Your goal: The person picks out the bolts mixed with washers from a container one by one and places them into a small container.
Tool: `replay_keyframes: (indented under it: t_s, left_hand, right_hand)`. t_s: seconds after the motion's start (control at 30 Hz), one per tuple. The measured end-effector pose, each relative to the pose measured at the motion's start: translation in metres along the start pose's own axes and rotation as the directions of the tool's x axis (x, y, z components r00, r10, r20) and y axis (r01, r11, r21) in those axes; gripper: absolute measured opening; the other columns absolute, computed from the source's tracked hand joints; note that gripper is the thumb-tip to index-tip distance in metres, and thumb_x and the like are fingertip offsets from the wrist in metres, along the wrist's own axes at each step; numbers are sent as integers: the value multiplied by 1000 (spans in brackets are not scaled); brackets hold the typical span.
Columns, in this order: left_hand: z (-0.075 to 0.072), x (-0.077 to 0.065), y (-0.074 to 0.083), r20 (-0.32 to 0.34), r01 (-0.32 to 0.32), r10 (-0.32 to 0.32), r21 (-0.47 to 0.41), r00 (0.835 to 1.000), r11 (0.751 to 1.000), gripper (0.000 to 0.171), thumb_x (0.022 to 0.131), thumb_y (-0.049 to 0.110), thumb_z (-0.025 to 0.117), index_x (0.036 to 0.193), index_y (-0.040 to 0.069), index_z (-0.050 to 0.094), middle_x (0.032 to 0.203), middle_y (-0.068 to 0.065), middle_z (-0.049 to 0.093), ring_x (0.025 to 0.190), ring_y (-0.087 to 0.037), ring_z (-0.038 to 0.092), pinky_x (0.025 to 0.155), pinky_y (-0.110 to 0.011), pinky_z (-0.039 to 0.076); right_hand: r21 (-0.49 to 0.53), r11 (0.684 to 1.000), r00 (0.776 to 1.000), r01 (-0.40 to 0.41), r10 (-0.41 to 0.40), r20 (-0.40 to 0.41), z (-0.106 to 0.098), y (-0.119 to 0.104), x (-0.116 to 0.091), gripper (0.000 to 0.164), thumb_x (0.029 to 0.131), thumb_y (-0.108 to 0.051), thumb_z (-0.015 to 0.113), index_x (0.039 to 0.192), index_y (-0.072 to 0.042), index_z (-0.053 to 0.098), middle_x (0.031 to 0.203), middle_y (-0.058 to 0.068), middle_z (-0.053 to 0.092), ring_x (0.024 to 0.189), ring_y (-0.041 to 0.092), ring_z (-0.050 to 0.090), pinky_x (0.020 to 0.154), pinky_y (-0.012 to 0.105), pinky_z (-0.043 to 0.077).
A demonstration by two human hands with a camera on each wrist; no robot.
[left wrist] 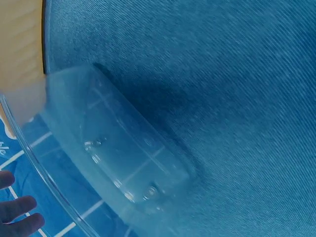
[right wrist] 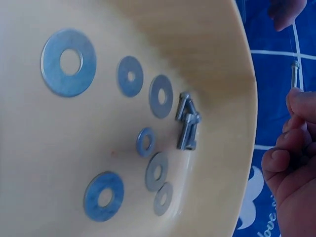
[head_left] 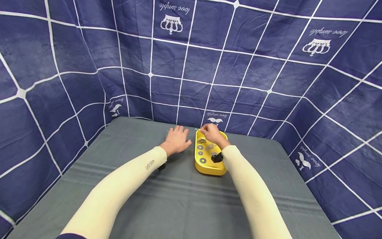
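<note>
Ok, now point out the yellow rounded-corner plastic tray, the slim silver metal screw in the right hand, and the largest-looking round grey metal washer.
Yellow tray (head_left: 210, 170), head view: near outer wall.
Silver screw (right wrist: 295, 76), right wrist view: shaft, just below the head.
Largest-looking washer (right wrist: 68, 86), right wrist view: ring, just below the hole.

This is a makeshift, curtained work booth around a tabletop; whether it stands in a home, a lab or a workshop cannot be told. Navy-blue fabric sheets printed with a white grid (head_left: 198, 61) rise as walls along the back and both sides, wavy like hung cloth. Their white crown prints (head_left: 171, 24) and upside-down white "love simple" lettering (head_left: 174, 8) resemble household textile. A broad table covered in grey cloth (head_left: 185, 199) fills the space between them. Small-parts bench work shows in the round-cornered yellow tray (head_left: 210, 170), with flat, silvery, ring-shaped metal washers (right wrist: 68, 85) and slim silvery metal screws (right wrist: 184, 134) inside.
</note>
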State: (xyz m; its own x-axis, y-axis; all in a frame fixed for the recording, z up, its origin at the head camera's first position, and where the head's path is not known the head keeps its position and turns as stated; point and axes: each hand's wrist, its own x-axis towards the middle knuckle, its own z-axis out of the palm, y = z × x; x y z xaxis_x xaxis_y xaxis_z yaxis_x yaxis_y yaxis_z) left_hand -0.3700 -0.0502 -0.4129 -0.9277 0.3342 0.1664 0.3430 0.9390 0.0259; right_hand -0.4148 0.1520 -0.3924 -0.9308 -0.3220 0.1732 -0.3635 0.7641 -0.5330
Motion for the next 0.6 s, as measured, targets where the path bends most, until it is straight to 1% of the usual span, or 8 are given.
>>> replay_keyframes:
  t_s: [0.1,0.17,0.2,0.27,0.37,0.43,0.5,0.6]
  left_hand:
    - [-1,-2,-5,6,7,-7,-9,1000,1000,61,97,48,52,146,11,50,141,-18,51,136,-35,43,109,-57,35]
    - [-3,-4,-8,8,15,-15,-7,1000,1000,61,97,48,52,146,11,50,142,-18,51,136,-35,43,109,-57,35]
    - [-3,-4,-9,6,18,-18,-4,1000,1000,61,97,48,52,145,11,50,142,-18,51,136,-35,43,109,-57,36]
    - [-3,-6,-12,6,24,-24,-1,1000,1000,61,97,48,53,145,10,50,142,-18,51,136,-35,44,109,-57,36]
    - [-2,-8,-16,-2,29,-29,-1,1000,1000,61,97,47,54,145,10,50,143,-18,51,136,-36,44,109,-57,36]
    - [-2,-10,-19,-4,33,-33,-8,999,999,61,97,46,54,145,10,50,143,-18,51,137,-36,44,109,-57,36]
    - [-3,-11,-22,-5,36,-36,-8,999,999,61,97,45,54,145,10,50,142,-18,52,136,-36,45,109,-57,37]
    - [-3,-14,-26,1,41,-41,-2,999,999,61,97,45,54,146,9,50,141,-19,52,135,-36,45,108,-58,37]
  right_hand:
    - [17,1000,1000,7,-8,24,1,-4,2,22,102,-12,55,101,2,72,94,15,70,68,14,51,68,27,42]
    - [21,1000,999,20,-20,29,2,-7,5,21,101,-11,55,100,1,73,93,17,71,66,14,50,66,25,41]
    - [25,999,999,23,-24,29,2,-8,5,21,101,-11,56,100,1,73,90,14,70,65,13,50,65,26,41]
    - [18,999,999,42,-43,24,4,-11,7,20,100,-10,56,98,0,73,79,10,67,64,13,50,81,30,47]
    - [15,998,998,63,-64,20,6,-16,8,19,99,-9,56,97,1,72,73,5,63,62,12,50,83,34,48]
    - [13,997,997,76,-76,22,7,-19,9,19,99,-8,56,97,1,72,73,4,63,63,12,50,84,32,48]
    - [22,997,997,73,-74,31,9,-23,9,19,99,-8,56,98,2,72,77,6,64,63,12,50,65,27,44]
    - [25,997,997,69,-70,40,11,-28,10,20,99,-9,56,100,3,72,80,7,65,66,12,51,65,24,43]
